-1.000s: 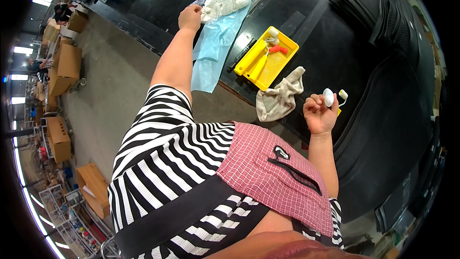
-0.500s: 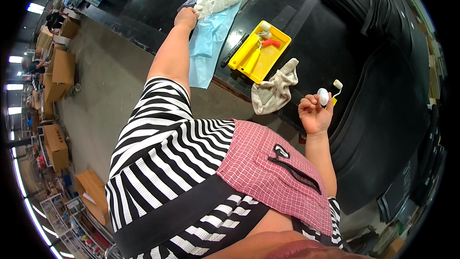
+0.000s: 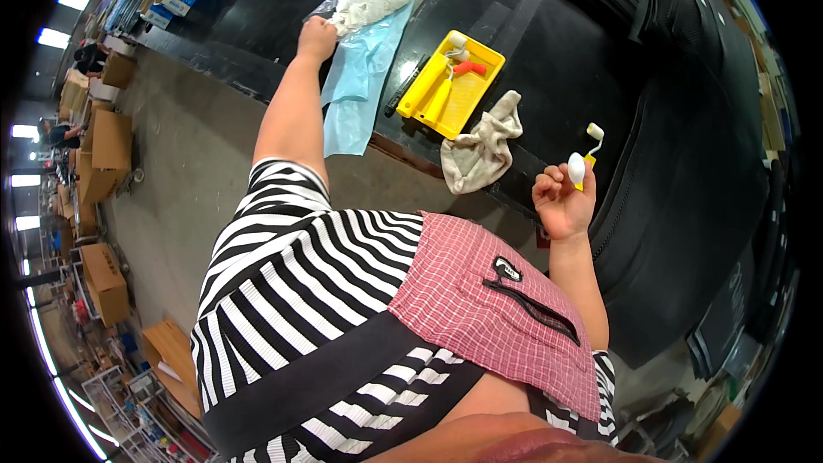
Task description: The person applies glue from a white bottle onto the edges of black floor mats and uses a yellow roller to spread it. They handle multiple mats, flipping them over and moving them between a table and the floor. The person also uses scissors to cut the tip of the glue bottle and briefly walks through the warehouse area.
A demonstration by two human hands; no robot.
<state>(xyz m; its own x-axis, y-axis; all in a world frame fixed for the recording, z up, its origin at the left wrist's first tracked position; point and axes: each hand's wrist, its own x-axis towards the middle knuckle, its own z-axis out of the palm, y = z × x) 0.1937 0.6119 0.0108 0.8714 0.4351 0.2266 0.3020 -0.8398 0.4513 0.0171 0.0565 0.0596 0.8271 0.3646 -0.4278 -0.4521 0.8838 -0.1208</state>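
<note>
My left hand (image 3: 317, 39) is closed at the near edge of a clear plastic bag (image 3: 321, 10). White lumpy material (image 3: 369, 2) bulges from the bag, which rests on a light blue sheet (image 3: 350, 77). Raised near the table's edge, my right hand (image 3: 561, 203) pinches a small white oval piece (image 3: 576, 170) shaped like a spoon's bowl; its lower end is hidden by the fingers. Just beyond that hand is a small paint roller (image 3: 595, 133) with a yellow handle, partly covered from sight.
Between my hands a yellow paint tray (image 3: 480, 86) holds small rollers, one handle yellow, another red. A stained cloth (image 3: 480, 154) hangs over the table edge beside it. Black mats (image 3: 686, 197) are piled at right. Cardboard boxes (image 3: 110, 141) and people stand far left.
The view has shifted slightly, so the table things sit further left. In my right hand the white oval piece has turned and looks narrower. My left hand keeps its place at the bag.
</note>
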